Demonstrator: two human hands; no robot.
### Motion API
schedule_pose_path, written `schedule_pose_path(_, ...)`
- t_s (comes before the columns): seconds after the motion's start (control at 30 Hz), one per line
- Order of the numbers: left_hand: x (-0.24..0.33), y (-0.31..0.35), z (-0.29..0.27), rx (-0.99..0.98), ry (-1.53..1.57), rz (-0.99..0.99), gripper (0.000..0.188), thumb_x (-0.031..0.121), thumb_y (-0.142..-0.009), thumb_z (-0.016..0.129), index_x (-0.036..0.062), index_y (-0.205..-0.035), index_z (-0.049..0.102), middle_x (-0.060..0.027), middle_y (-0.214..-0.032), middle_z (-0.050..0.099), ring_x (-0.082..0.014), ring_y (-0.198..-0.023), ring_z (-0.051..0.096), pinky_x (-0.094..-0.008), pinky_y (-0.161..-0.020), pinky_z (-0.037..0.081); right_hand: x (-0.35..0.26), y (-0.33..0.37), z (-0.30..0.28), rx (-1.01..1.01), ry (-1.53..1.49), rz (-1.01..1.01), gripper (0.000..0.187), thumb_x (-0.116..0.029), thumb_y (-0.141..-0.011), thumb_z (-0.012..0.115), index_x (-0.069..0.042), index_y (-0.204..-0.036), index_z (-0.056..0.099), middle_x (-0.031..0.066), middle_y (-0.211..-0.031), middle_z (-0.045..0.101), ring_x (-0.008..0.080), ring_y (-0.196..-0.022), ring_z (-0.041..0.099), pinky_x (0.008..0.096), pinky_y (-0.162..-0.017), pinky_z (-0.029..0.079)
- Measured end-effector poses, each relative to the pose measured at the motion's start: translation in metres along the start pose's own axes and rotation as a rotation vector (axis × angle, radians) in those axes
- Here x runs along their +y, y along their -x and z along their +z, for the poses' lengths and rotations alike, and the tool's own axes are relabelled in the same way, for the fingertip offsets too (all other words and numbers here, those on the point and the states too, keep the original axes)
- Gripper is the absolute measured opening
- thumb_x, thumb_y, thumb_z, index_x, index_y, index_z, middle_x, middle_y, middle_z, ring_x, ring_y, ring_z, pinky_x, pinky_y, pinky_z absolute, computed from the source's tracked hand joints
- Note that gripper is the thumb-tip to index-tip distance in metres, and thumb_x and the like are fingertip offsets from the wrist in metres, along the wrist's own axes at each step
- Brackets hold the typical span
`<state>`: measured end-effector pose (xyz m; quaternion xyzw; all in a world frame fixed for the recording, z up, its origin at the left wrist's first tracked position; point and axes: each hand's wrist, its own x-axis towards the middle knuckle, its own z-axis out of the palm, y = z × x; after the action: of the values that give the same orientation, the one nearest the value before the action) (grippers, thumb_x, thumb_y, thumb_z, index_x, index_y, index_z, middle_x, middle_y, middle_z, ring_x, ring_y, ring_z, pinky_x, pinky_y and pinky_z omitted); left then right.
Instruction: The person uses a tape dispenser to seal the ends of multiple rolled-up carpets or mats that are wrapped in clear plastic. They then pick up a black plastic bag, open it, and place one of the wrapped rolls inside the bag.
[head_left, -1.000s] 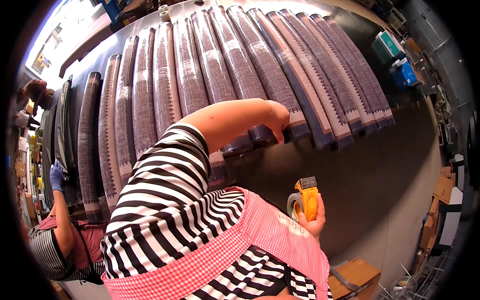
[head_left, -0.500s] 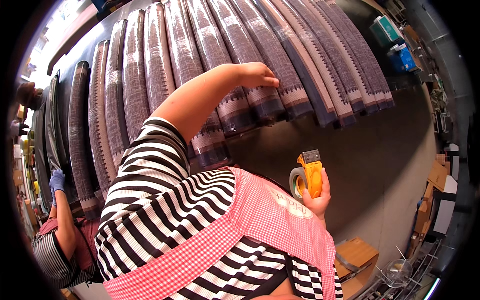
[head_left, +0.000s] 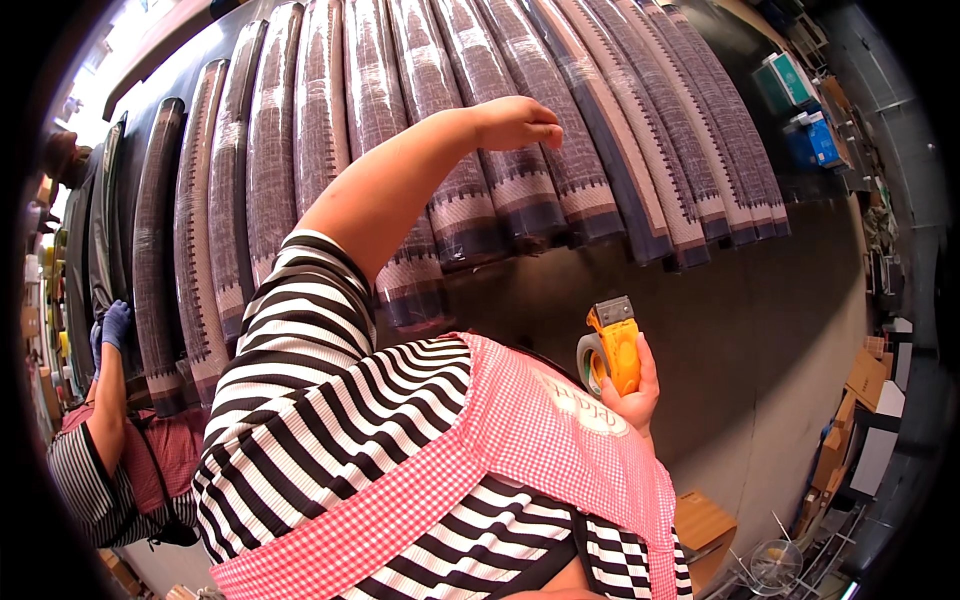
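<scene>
tape dispenser (head_left: 622, 362) in right hand (head_left: 636, 398), four o'clock, could tear rug wrap (head_left: 378, 95) if swung; left hand (head_left: 520, 122), twelve o'clock, curled, grip unclear.

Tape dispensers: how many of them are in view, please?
1: the yellow tape dispenser, held in the right hand. Others may be hidden among the boxes at right.

The wide fisheye head camera is looking steeply down from above the wearer's torso (head_left: 380, 440) and facing outward across the row of rolls (head_left: 480, 60). The striped sleeve (head_left: 300, 320) is filling the near foreground, the left hand (head_left: 518, 125) and right hand (head_left: 632, 395) are appearing farther out, and several rolls are running past the upper edge.
</scene>
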<state>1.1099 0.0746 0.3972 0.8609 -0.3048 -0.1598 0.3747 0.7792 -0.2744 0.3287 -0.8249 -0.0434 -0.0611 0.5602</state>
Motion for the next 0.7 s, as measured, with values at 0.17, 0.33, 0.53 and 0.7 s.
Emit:
schedule_pose_path(0.17,0.043,0.014,0.031,-0.062,0.025,0.066,0.037,0.037,-0.099,0.057,0.0038,-0.111,0.070,-0.0164,-0.106,0.071,-0.0345,-0.103,0.066,-0.0437,-0.092,0.050,-0.013,-0.021,-0.015,-0.041,0.165,-0.173,0.085,0.000,-0.066,0.075,-0.009,-0.146,0.048,0.0121,-0.105,0.060,0.0257,-0.094,0.062,0.0342,-0.084,0.051)
schedule_pose_path(0.33,0.046,-0.001,0.071,-0.032,-0.395,0.217,0.033,0.027,-0.091,0.065,0.0095,-0.119,0.068,-0.0119,-0.130,0.063,-0.0317,-0.122,0.057,-0.0403,-0.103,0.046,-0.019,-0.030,-0.033,-0.071,0.194,-0.209,0.086,0.000,-0.065,0.076,-0.010,-0.146,0.048,0.0112,-0.102,0.058,0.0249,-0.089,0.060,0.0344,-0.081,0.052)
schedule_pose_path(0.53,0.047,-0.043,0.103,-0.161,-0.569,0.301,0.074,0.048,-0.077,0.077,0.0124,-0.139,0.057,-0.0125,-0.149,0.049,-0.0357,-0.143,0.037,-0.0481,-0.120,0.026,-0.001,-0.025,-0.049,-0.118,0.111,-0.113,0.086,0.008,-0.069,0.069,-0.008,-0.149,0.044,0.0119,-0.127,0.056,0.0247,-0.120,0.059,0.0366,-0.104,0.047)
schedule_pose_path(0.7,0.078,-0.040,0.180,0.077,-0.903,0.171,0.082,0.053,-0.074,0.077,0.0043,-0.136,0.054,-0.0157,-0.134,0.051,-0.0470,-0.140,0.034,-0.0603,-0.117,0.022,0.020,-0.017,-0.056,-0.018,0.151,-0.105,0.085,-0.002,-0.066,0.074,-0.009,-0.146,0.048,0.0136,-0.112,0.060,0.0283,-0.102,0.063,0.0381,-0.091,0.052)
